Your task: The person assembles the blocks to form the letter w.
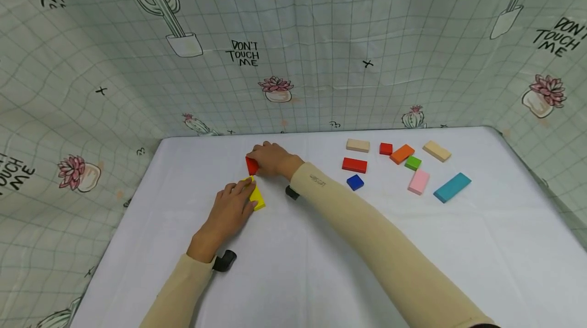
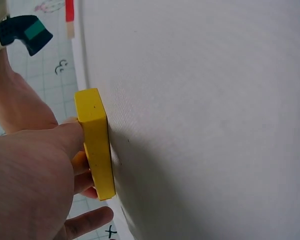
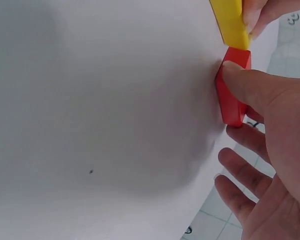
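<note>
On the white table, my left hand [image 1: 231,209] pinches a flat yellow block [image 1: 259,198] between thumb and fingers. The left wrist view shows the thumb on the near side of the yellow block [image 2: 97,145], with fingertips behind it. Just beyond, my right hand [image 1: 273,159] grips a red block [image 1: 251,166] with slanted ends. In the right wrist view, the thumb presses on the face of the red block [image 3: 233,95], whose upper end meets a corner of the yellow block [image 3: 232,25]. Fingers cover part of both blocks.
Several loose blocks lie to the right: a red bar [image 1: 354,165], a blue block [image 1: 355,182], a beige bar [image 1: 357,145], an orange block [image 1: 402,154], a green block [image 1: 413,163], a pink block [image 1: 419,182] and a teal bar [image 1: 452,187]. Patterned cloth [image 1: 321,63] hangs behind the table.
</note>
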A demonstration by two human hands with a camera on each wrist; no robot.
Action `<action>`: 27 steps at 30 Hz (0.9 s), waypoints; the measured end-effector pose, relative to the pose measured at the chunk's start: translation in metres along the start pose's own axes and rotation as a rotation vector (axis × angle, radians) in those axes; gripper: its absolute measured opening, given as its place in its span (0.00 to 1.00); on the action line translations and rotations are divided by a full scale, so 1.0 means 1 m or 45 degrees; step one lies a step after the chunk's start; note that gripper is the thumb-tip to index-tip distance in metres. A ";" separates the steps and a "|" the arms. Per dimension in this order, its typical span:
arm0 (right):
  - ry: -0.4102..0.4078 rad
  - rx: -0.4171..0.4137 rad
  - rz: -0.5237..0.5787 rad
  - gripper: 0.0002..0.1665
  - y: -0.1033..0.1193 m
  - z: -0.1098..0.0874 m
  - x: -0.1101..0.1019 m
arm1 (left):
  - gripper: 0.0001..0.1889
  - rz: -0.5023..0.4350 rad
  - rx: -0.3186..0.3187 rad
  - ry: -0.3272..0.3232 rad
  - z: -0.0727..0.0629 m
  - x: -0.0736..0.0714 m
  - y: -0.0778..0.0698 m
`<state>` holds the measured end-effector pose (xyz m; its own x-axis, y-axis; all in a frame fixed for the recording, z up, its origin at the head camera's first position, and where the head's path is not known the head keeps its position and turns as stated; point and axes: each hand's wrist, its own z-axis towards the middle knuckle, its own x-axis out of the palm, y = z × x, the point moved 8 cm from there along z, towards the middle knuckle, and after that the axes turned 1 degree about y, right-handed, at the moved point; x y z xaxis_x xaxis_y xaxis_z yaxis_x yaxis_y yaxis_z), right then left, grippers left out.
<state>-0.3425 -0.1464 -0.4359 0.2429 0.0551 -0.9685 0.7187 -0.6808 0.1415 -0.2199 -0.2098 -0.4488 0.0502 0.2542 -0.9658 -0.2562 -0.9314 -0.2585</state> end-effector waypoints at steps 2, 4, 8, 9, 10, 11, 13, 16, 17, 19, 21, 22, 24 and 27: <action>0.002 -0.006 0.009 0.35 0.002 0.000 0.000 | 0.29 0.003 0.001 -0.004 -0.001 0.000 0.000; 0.008 -0.012 0.008 0.33 0.005 0.000 -0.001 | 0.29 0.005 0.003 -0.010 -0.001 -0.001 -0.001; 0.022 -0.019 -0.002 0.31 0.008 0.000 -0.001 | 0.28 0.005 0.010 -0.023 -0.001 -0.002 -0.002; 0.024 -0.021 -0.005 0.31 0.009 0.001 -0.001 | 0.28 0.005 0.011 -0.024 -0.001 -0.003 -0.002; 0.025 -0.023 -0.004 0.31 0.010 0.001 0.000 | 0.28 0.005 0.012 -0.026 -0.001 -0.003 -0.002; 0.027 -0.026 -0.002 0.30 0.010 0.001 0.000 | 0.28 0.001 0.010 -0.025 -0.001 -0.003 -0.002; 0.027 -0.033 0.003 0.30 0.012 0.002 -0.001 | 0.28 -0.003 0.009 -0.024 -0.001 -0.003 -0.001; 0.024 -0.040 0.006 0.29 0.012 0.003 -0.002 | 0.28 -0.014 0.007 -0.023 0.000 -0.005 -0.001; 0.024 -0.042 0.006 0.29 0.013 0.003 -0.003 | 0.27 -0.014 0.008 -0.023 0.000 -0.005 -0.001; 0.024 -0.047 0.011 0.29 0.013 0.004 -0.003 | 0.27 -0.019 0.010 -0.024 0.000 -0.006 -0.001; 0.024 -0.053 0.017 0.29 0.014 0.005 -0.002 | 0.27 -0.021 0.013 -0.027 0.000 -0.007 -0.002; 0.025 -0.058 0.024 0.29 0.014 0.005 -0.002 | 0.27 -0.019 0.017 -0.030 0.000 -0.007 -0.002; 0.026 -0.065 0.023 0.29 0.015 0.006 -0.001 | 0.27 -0.021 0.019 -0.032 0.000 -0.007 -0.002; 0.029 -0.068 0.021 0.29 0.017 0.007 0.000 | 0.27 -0.018 0.019 -0.032 0.001 -0.006 -0.001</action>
<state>-0.3346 -0.1629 -0.4353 0.2695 0.0612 -0.9610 0.7480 -0.6418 0.1689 -0.2206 -0.2098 -0.4429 0.0300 0.2740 -0.9612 -0.2700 -0.9237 -0.2718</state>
